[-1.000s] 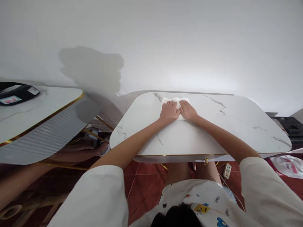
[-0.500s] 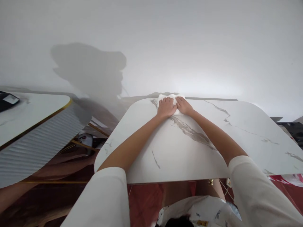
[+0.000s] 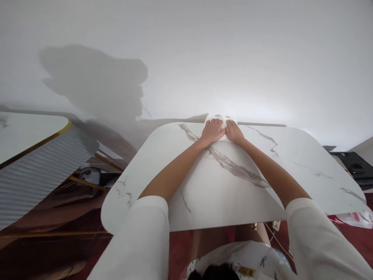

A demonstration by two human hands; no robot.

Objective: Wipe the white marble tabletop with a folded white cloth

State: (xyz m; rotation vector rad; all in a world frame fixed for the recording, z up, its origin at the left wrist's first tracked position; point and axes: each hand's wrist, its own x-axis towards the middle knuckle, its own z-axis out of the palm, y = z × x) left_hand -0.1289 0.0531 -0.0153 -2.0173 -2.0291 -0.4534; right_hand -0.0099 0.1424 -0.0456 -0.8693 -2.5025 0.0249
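Note:
A white cloth (image 3: pixel 224 137) lies at the far edge of a white marble-patterned tabletop (image 3: pixel 233 202), close to the wall. My left hand (image 3: pixel 213 131) presses down on its left part, fingers bent over it and pointing toward the wall. Beside it, my right hand (image 3: pixel 234 132) holds the right part in the same way. The two thumbs nearly meet over the cloth. Both arms reach forward across the tabletop. Much of the cloth is hidden beneath my palms and fingers.
A white wall (image 3: pixel 204 58) rises behind the tabletop. To the left stands another marble-topped piece (image 3: pixel 32 128) with a gold edge and ribbed side. A black object (image 3: pixel 354 165) is at the right. Below the near edge are a white power strip (image 3: pixel 275 225) and cable.
Both hands have slid the cloth to the right along the tabletop's far edge. My view has shifted somewhat to the right.

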